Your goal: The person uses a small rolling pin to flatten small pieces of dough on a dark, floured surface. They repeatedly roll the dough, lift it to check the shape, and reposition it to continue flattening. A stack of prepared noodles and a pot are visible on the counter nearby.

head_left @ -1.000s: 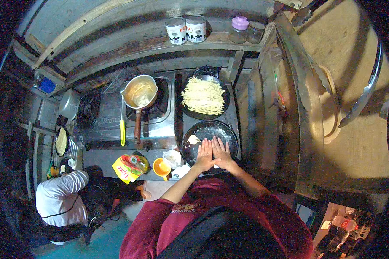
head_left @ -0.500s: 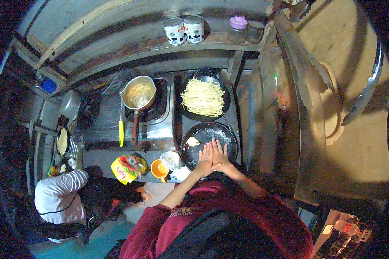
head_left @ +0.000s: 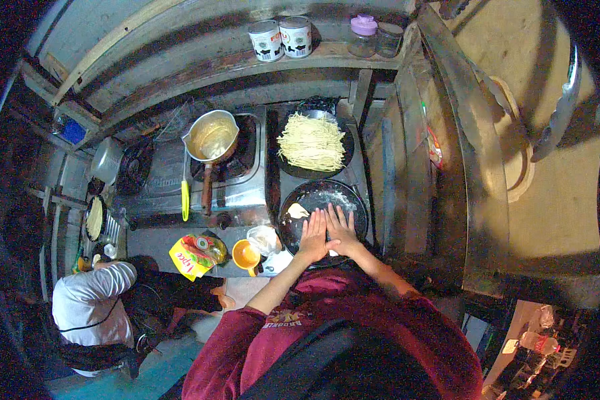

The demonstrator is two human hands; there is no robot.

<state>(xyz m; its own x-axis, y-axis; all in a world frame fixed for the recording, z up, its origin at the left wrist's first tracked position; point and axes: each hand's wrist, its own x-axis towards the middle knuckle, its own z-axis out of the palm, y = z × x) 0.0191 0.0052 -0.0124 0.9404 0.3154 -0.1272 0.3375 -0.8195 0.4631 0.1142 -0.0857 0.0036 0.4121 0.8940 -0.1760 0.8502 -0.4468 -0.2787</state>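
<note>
Here, left hand [head_left: 313, 235] and right hand [head_left: 342, 231] lie flat, fingers spread, in the floured dark pan [head_left: 353, 200] beside a dough piece [head_left: 297, 211].

Saucepan [head_left: 211, 138] sits on the stove burner [head_left: 228, 160], handle toward the viewer. Yellow-handled tool [head_left: 185, 198] lies just left of it. Dark tray of pale noodles [head_left: 311, 142] beside the stove. Two tins [head_left: 281, 39] on the shelf (jars to their right). A person in white [head_left: 90, 313] crouches lower left.
</note>
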